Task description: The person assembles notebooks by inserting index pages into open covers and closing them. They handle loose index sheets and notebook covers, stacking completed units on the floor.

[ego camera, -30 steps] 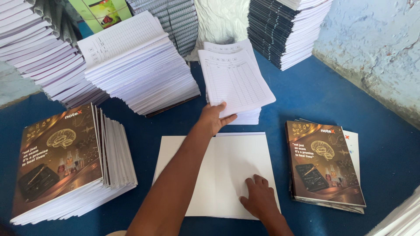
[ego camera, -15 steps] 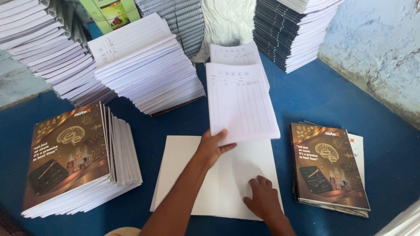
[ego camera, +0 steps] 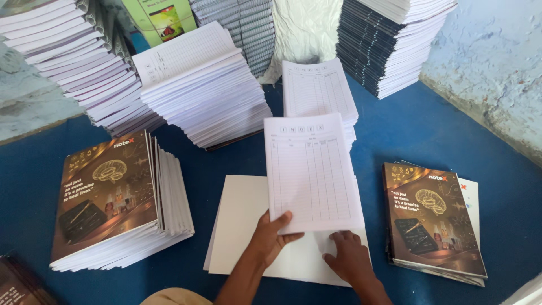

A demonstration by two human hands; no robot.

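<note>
The left hand (ego camera: 270, 237) has carried a thin bundle of white ruled index pages (ego camera: 311, 172) down from the small stack of the same pages (ego camera: 318, 90), which lies further away; a second ago that hand was only reaching the stack's near edge. Now its fingers (ego camera: 282, 221) are closed on the bundle's lower left corner, thumb on top, holding it over the blank white cover sheet (ego camera: 240, 223) spread on the blue bench (ego camera: 423, 130). The right hand (ego camera: 349, 258) lies flat with its fingers spread on the sheet, gripping nothing, as it did before, just under the bundle's lower right edge. So the bundle now sits above the sheet but is not yet laid down. Left of the fingers stands a tall stack of dark printed covers (ego camera: 107, 197); to the right lies a low pile of dark-covered notebooks (ego camera: 432, 217).
</note>
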